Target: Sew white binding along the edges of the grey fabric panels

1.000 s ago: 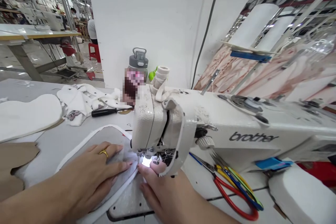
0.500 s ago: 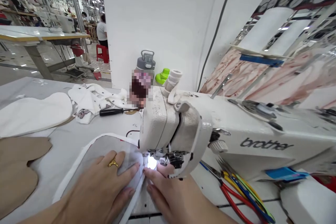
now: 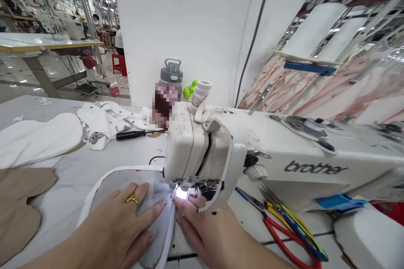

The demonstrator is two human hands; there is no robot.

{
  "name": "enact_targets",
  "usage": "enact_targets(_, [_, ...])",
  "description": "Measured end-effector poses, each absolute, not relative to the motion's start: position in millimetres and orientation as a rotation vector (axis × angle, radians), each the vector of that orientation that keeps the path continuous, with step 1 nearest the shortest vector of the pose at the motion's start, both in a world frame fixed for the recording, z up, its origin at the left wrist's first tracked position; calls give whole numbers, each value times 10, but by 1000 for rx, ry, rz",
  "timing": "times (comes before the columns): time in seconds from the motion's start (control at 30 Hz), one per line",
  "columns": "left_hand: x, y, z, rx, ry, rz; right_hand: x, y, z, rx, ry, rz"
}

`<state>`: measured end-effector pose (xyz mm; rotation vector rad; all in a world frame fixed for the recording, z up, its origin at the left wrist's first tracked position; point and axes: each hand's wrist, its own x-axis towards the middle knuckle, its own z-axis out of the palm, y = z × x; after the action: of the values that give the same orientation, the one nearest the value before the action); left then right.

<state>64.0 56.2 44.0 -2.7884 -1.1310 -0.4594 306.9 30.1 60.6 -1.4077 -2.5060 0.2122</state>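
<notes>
Cloth (image 3: 116, 180) lies at the needle (image 3: 171, 191) of the sewing machine (image 3: 179, 147), best fed flat and evenly, the left hand (image 3: 121, 216) spread loosely over it, the right hand (image 3: 206, 220) by its white edging (image 3: 167, 235), whether pinching I cannot tell.

We see a grey fabric panel (image 3: 161, 229) edged in white binding (image 3: 97, 183), with small red touches along its top edge. On our left hand (image 3: 126, 218) is a gold ring (image 3: 131, 198). Our sewing machine (image 3: 277, 147) is off-white with dark "brother" lettering (image 3: 315, 168). We have red-handled shears (image 3: 267, 221), blue-handled snips (image 3: 341, 201), a black-handled screwdriver (image 3: 131, 135), a brown template (image 3: 22, 201) and crumpled white cloth (image 3: 97, 122) with dark spots. Beyond, we see white thread cones (image 3: 315, 29), mottled pink-and-white fabric (image 3: 268, 77), a grey bottle lid (image 3: 171, 75) and a red stool (image 3: 119, 64).
</notes>
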Motion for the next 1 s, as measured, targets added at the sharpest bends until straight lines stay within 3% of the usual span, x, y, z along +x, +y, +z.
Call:
enact_targets(0.3, [704, 612, 268, -2855, -1142, -662, 2961, 281, 712, -1513, -2788, 225])
enact_targets(0.5, [656, 726, 542, -3207, -845, -354, 2965, 315, 747, -1639, -2705, 354])
enact_targets(0.77, [657, 758, 419, -3101, -896, -500, 3056, 291, 716, -1436, -2766, 324])
enact_targets(1.0, [604, 882, 482, -3207, -741, -501, 3025, 294, 729, -1558, -2716, 317])
